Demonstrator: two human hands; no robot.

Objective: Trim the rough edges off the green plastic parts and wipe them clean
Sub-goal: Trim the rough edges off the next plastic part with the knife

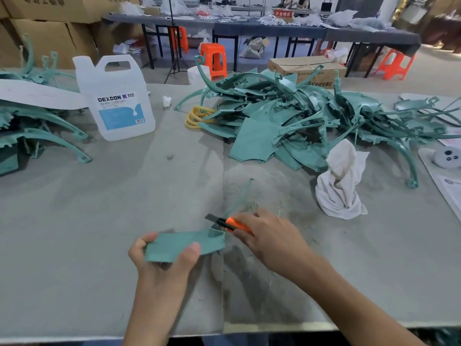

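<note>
My left hand [159,260] grips a flat green plastic part [182,244] above the table's near edge, thumb on top and fingers curled round its left end. A thin curved arm of that part, blurred, rises away from me. My right hand [269,236] holds an orange utility knife [230,224], whose dark blade points left at the part's upper right corner. A crumpled white cloth [339,183] lies to the right. A big pile of green parts [299,121] covers the far middle and right of the table.
A clear jug labelled DEXCON [117,101] stands at the far left-centre. More green parts [37,131] lie at the left edge under a white strip. Yellow rings [197,117] sit beside the pile. Plastic shavings dust the grey table [99,208]. Papers lie at the right edge.
</note>
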